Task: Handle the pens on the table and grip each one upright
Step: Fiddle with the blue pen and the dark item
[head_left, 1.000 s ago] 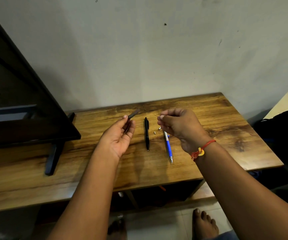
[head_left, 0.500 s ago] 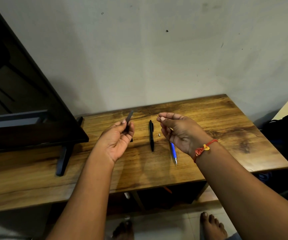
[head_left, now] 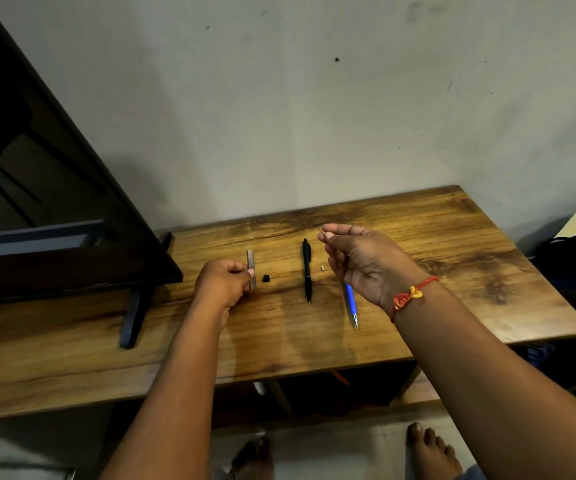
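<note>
Pens are seen near the middle of the table (head_left: 452,271), between the back edge and the front edge. A black pen (head_left: 307,270) is laid flat with its tip toward the front edge. A blue pen (head_left: 350,304) is laid flat just to its right, and its top half is hidden under the right hand (head_left: 359,261). Neither one is held, so neither is gripped upright yet.

A third pen seems to be in pieces. Its grey tube (head_left: 251,266) is pinched by the left hand (head_left: 222,284) and held almost straight up, on the left side of the black pen. It cannot be told if the bottom of the tube touches the table. A thin dark stick (head_left: 320,230) is pinched between the thumb and fingertips of the right hand, above the table. It is probably the ink part, but it is too thin to be sure. A small black bit (head_left: 265,278) and a small silver bit (head_left: 322,268) are seen on the table near the black pen.

So the job is judged to be early. One pen likely has to be put back together, and two pens are yet to be picked up and stood upright.
</note>
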